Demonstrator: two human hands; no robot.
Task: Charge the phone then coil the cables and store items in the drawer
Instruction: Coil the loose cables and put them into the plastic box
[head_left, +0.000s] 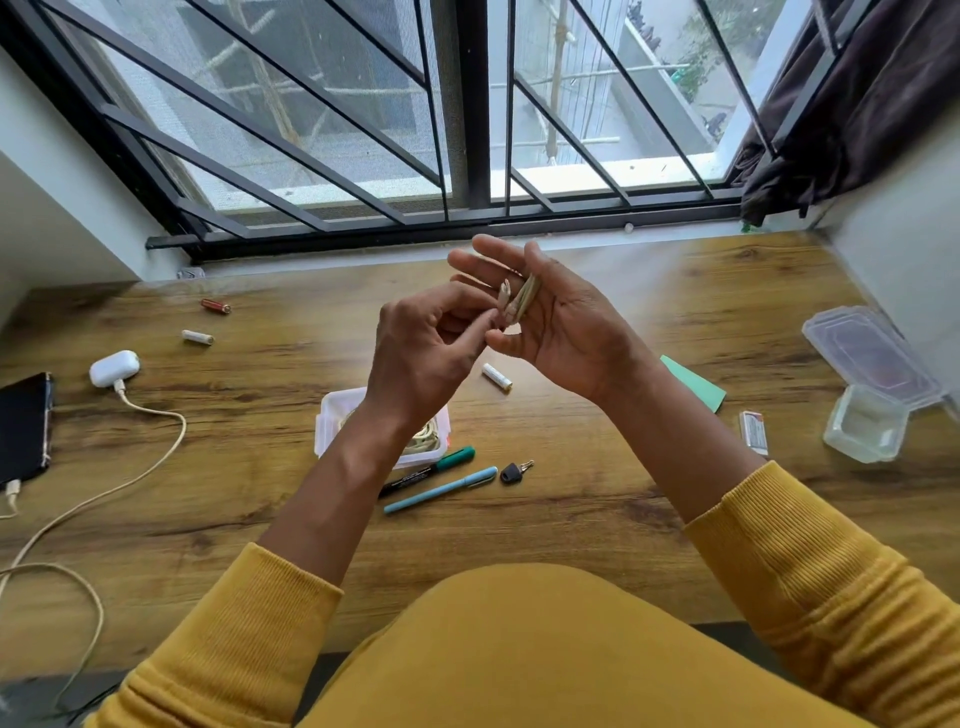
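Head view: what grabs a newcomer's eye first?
The two hands, raised mid-frame over the wooden table: the left hand pinches the end of a small cream cable bundle lying across the right hand. Below them sits a white box with coiled cable inside. At far left a phone and a white earbud case each have a cream cable plugged in.

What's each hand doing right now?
Left hand: pinching the coiled cable.
Right hand: open, cable resting across its fingers.
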